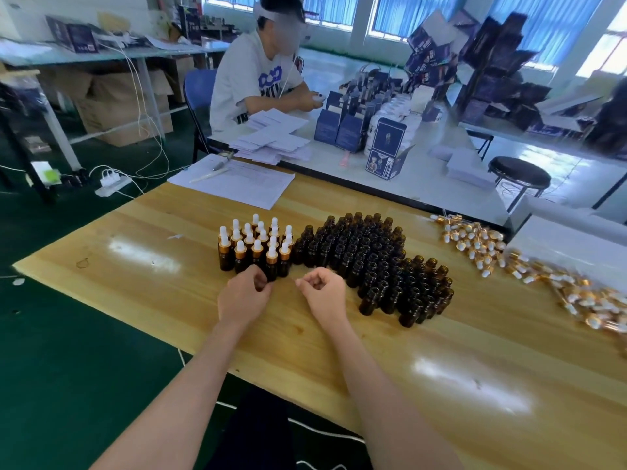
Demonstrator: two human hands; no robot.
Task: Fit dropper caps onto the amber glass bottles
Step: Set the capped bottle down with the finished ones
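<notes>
my left hand (242, 297) rests low on the wooden table (135, 266), its fingers curled in against the foot of the nearest capped bottle (271, 266); i can't tell whether they pinch it or only touch it. my right hand (322, 290) sits just beside it, apart from the glass, fingers folded toward the palm with thumb against forefinger and nothing showing in them. behind my left hand stands the cluster of capped bottles (258, 242), upright, with gold collars and white bulbs. touching that cluster on its right is the big block of open amber bottles (373, 262), upright and packed tight, curving round toward my right arm. further right, loose dropper caps (475, 240) lie in a scattered heap running along the table's edge. at the far left corner lies a sheet of paper (234, 184) with a pen (210, 174) on it. beyond, another person (251, 83) sits at a white table among dark blue boxes (386, 154).
</notes>
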